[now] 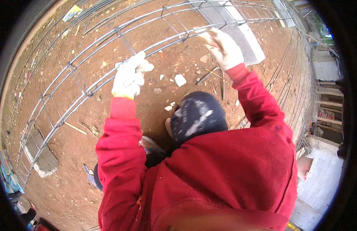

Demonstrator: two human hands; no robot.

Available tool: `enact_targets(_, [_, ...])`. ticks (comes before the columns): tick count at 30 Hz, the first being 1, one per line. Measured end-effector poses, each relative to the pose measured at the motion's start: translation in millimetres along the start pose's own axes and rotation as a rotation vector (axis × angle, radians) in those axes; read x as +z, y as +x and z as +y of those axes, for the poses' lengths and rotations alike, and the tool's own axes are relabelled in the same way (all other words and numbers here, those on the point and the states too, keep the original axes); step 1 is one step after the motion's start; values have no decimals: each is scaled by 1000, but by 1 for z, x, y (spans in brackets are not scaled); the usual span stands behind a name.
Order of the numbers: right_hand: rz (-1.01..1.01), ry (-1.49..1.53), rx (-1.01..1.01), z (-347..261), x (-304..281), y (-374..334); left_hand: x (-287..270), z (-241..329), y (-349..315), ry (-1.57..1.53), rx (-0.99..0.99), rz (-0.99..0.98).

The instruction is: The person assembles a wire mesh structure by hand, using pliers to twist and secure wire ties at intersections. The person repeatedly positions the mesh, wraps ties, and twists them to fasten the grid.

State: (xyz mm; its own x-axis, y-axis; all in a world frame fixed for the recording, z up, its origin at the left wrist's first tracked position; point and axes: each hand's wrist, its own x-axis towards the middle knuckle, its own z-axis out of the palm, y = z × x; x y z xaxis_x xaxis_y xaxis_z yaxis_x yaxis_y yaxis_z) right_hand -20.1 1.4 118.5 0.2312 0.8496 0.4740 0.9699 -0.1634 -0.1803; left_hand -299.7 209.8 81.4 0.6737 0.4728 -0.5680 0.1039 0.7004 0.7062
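A long cage of steel reinforcing bars, tied with square stirrups, arcs across the view in front of me. My left hand, in a white glove, is closed around its near bars left of the middle. To the right, my right hand, also gloved in white, is just on the near side of the cage. Its fingers are bent together and slightly blurred; whatever is between them cannot be made out. On the ground below it lie thin dark metal rods or tool handles.
One grey block lies under the cage at right, another under its left end. Loose bars lie on the dirt at far left, others at right. White chips dot the ground near my dark-clothed knee.
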Motion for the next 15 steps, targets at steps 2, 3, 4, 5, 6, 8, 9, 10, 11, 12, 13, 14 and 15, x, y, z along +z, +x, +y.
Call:
enact_targets(2, [-624, -344, 615, 51, 8, -52, 9, 2, -2, 24, 113, 13])
enact_targets(3, [-945, -456, 825, 69, 19, -83, 15, 1, -2, 82, 160, 99])
enact_targets(4, [-1097, -466, 875, 80, 27, -122, 22, -1, -2, 140, 209, 164])
enact_targets(5, [-1288, -438, 900, 89, 42, -153, 27, -2, -3, 201, 257, 231])
enact_targets(6, [-1204, -317, 1027, 96, 52, -183, 34, -5, -1, 115, 293, 251])
enact_targets(8, [-999, -169, 1136, 103, 79, -226, 39, -6, -2, 235, 392, 252])
enact_targets(9, [-898, -139, 1135, 106, 92, -239, 39, -8, -5, 295, 426, 286])
enact_targets(10, [-832, -77, 1094, 112, 101, -247, 40, -10, -8, 268, 330, 338])
enact_targets(11, [-789, 6, 1075, 116, 108, -254, 38, -12, -11, 234, 309, 321])
enact_targets(12, [-780, -76, 1064, 123, 112, -257, 37, -14, -14, 194, 326, 281])
enact_targets(13, [-725, -93, 1042, 128, 116, -259, 35, -18, -18, 178, 323, 224])
enact_targets(14, [-698, -115, 1095, 135, 117, -261, 34, -22, -22, 195, 262, 238])
enact_targets(15, [-633, -115, 1134, 141, 117, -262, 34, -27, -25, 195, 258, 198])
